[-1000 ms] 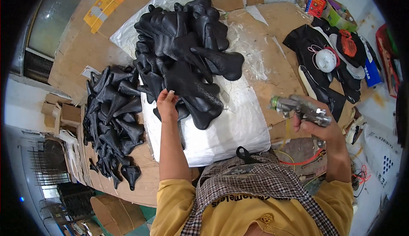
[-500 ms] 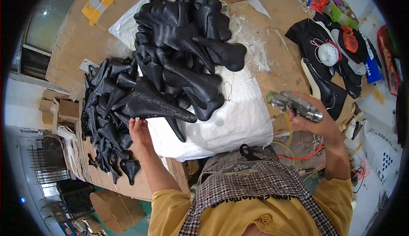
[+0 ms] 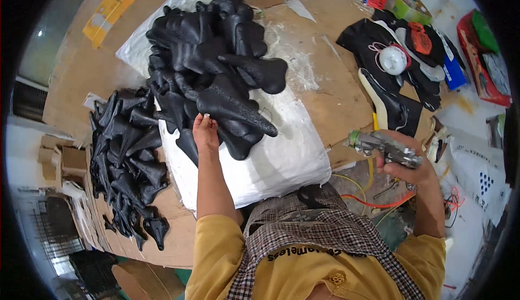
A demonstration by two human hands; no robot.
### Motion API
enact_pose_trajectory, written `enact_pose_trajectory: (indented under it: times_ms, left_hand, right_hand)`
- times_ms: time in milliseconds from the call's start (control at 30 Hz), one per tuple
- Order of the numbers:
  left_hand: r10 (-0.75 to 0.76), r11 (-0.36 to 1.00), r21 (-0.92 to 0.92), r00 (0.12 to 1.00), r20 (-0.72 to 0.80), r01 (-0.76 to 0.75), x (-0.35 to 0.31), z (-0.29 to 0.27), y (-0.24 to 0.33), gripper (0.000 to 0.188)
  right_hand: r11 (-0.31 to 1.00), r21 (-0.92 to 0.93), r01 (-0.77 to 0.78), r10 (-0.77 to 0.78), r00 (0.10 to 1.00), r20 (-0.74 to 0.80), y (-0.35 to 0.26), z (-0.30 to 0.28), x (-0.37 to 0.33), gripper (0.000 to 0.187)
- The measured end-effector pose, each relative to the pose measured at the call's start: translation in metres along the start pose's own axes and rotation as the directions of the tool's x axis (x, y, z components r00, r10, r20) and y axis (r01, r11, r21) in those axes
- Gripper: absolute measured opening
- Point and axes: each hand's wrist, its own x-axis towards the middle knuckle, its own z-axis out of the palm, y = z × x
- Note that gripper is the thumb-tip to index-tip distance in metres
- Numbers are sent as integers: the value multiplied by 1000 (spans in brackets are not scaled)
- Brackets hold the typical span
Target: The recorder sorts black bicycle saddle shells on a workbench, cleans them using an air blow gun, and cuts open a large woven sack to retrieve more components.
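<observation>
My left hand pinches the lower edge of a black bicycle-saddle-shaped piece with a speckled, glossy top. The piece lies on or just over the front of a heap of similar black pieces, its narrow tip pointing right; whether it rests there is hard to tell. My right hand grips a metal spray gun, stained and with a greenish tip, held out to the right with its nozzle end facing left. White sheeting lies under the heap.
More black pieces are piled at the left on the cardboard-covered table. At the back right lie black covers with a white round container and a green box. Yellow and red hoses hang below the spray gun.
My left hand has carried the saddle-shaped piece right and up, from beside the left pile onto the larger heap. The spray gun stays in my right hand. The whole view has shifted slightly.
</observation>
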Motion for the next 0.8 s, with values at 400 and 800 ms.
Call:
enact_pose_trajectory:
  times_ms: [400,800]
  left_hand:
    - [92,915,402,991,-94,-47,-6,-7,-29,21]
    - [137,932,326,987,80,-156,-33,39,-26,20]
  right_hand:
    - [999,-28,-23,14,965,-261,11,-24,21,54]
    - [999,-34,-32,18,939,-343,38,-34,19,59]
